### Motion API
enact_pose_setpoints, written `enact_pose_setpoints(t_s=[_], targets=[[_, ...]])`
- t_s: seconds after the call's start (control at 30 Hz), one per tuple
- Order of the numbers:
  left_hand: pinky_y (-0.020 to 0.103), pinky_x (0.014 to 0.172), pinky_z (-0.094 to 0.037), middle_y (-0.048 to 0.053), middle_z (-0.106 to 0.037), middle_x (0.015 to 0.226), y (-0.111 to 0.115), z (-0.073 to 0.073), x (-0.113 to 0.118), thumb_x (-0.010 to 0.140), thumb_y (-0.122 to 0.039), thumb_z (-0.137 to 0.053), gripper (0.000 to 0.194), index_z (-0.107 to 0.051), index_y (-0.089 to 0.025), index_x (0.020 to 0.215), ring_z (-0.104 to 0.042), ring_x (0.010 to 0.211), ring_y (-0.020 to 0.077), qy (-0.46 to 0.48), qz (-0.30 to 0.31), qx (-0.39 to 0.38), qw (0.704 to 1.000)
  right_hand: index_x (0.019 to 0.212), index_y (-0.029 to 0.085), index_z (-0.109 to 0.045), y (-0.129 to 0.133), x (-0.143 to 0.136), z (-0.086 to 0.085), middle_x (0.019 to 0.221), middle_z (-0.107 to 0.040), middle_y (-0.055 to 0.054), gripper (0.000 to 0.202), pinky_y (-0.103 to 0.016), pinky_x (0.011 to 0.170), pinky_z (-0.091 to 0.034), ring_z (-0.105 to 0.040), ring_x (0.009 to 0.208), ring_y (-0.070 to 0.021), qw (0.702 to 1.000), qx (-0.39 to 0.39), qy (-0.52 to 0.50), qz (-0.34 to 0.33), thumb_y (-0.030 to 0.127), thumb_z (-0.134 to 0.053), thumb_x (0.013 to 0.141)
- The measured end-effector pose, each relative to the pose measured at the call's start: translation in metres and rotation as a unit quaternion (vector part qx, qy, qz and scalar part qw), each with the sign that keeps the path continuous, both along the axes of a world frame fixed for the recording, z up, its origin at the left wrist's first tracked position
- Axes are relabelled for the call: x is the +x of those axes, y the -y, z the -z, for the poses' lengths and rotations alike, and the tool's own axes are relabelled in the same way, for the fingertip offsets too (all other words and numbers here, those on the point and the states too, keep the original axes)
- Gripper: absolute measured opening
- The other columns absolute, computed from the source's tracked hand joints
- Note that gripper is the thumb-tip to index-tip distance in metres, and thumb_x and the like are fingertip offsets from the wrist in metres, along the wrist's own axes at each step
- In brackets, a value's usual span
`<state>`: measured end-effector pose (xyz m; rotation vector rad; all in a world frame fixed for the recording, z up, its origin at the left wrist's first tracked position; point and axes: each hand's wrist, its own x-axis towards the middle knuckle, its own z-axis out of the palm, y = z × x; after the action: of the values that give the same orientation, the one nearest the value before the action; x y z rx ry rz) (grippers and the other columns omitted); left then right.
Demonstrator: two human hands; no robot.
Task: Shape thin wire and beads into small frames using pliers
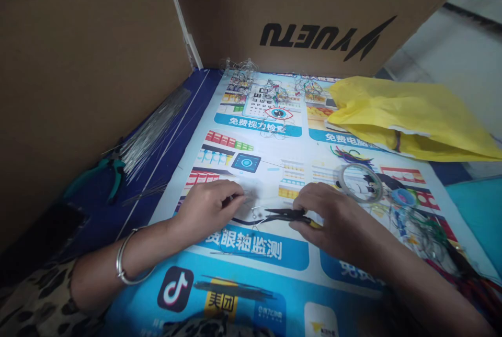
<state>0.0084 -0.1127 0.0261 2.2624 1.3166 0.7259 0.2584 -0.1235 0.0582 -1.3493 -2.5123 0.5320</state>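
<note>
My right hand [319, 214] is closed around the handles of black-nosed pliers [288, 215] with a bit of yellow on the grip. The jaws point left and stand a little apart, by a thin bent wire piece [255, 215]. My left hand [214, 203] is closed, with thumb and forefinger pinching the end of fine wire just left of the jaws. How the wire piece is shaped is too fine to make out. Beneath both hands lies a printed poster sheet [300, 269]. A silver bangle [122, 261] circles my left wrist.
Teal-handled pliers [115, 175] and a bundle of straight wires [155, 133] lie at left. A roll of clear tape [360, 182], tangled coloured wires [421, 227] and a yellow bag [415, 107] sit at right. Wire tangles [274, 88] lie at the back, before cardboard walls [235, 12].
</note>
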Motion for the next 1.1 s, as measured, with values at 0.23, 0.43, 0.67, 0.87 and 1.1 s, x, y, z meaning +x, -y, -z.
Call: enact_pose_setpoints(t_s=[0.23,0.43,0.67,0.87,1.1], targets=[[0.019,0.05,-0.04,0.0,-0.064,0.065,-0.001,-0.005,0.0,0.081,-0.021,-0.053,0.015,-0.065,-0.017,0.073,-0.055,0.056,0.0092,0.019,-0.008,-0.029,0.999,0.09,0.02,-0.064,-0.008,0.002,0.003,0.077,-0.066,-0.002,0.024,-0.022,0.057,-0.041,-0.058,0.067,-0.0127,0.994,-0.067,-0.079,-0.021,0.037,-0.048,0.089],[0.019,0.053,-0.042,0.0,-0.066,0.067,0.001,-0.003,0.0,0.083,-0.024,-0.053,0.016,-0.065,-0.017,0.076,-0.057,0.059,0.0098,0.016,-0.004,-0.044,0.999,0.086,0.02,-0.065,0.009,-0.023,0.004,0.071,-0.062,-0.005,0.027,-0.027,0.062,-0.037,-0.056,0.068,-0.016,0.983,0.173,0.058,-0.007,0.041,-0.049,0.088],[0.02,0.056,-0.043,-0.001,-0.067,0.068,0.002,0.001,-0.002,0.083,-0.022,-0.053,0.014,-0.065,-0.018,0.077,-0.059,0.061,0.0102,-0.002,-0.005,-0.023,1.0,0.076,0.019,-0.061,0.013,-0.043,0.014,0.067,-0.057,-0.005,0.022,-0.032,0.061,-0.029,-0.05,0.068,-0.0198,0.961,0.224,0.163,-0.009,0.041,-0.059,0.081],[0.02,0.058,-0.044,-0.001,-0.067,0.07,0.001,0.005,-0.004,0.085,-0.024,-0.052,0.015,-0.064,-0.018,0.079,-0.061,0.062,0.0109,-0.017,0.014,-0.008,1.0,0.081,0.018,-0.061,0.016,-0.044,0.029,0.07,-0.056,-0.007,0.024,-0.034,0.062,-0.028,-0.048,0.07,-0.0213,0.955,0.241,0.174,-0.014,0.041,-0.054,0.084],[0.018,0.054,-0.041,-0.002,-0.066,0.067,0.003,0.005,-0.007,0.083,-0.022,-0.054,0.011,-0.064,-0.018,0.079,-0.058,0.058,0.0092,-0.015,0.003,-0.03,0.999,0.086,0.017,-0.062,0.018,-0.041,0.034,0.072,-0.056,-0.007,0.03,-0.035,0.064,-0.029,-0.047,0.072,-0.0206,0.955,0.251,0.156,-0.023,0.042,-0.047,0.088]])
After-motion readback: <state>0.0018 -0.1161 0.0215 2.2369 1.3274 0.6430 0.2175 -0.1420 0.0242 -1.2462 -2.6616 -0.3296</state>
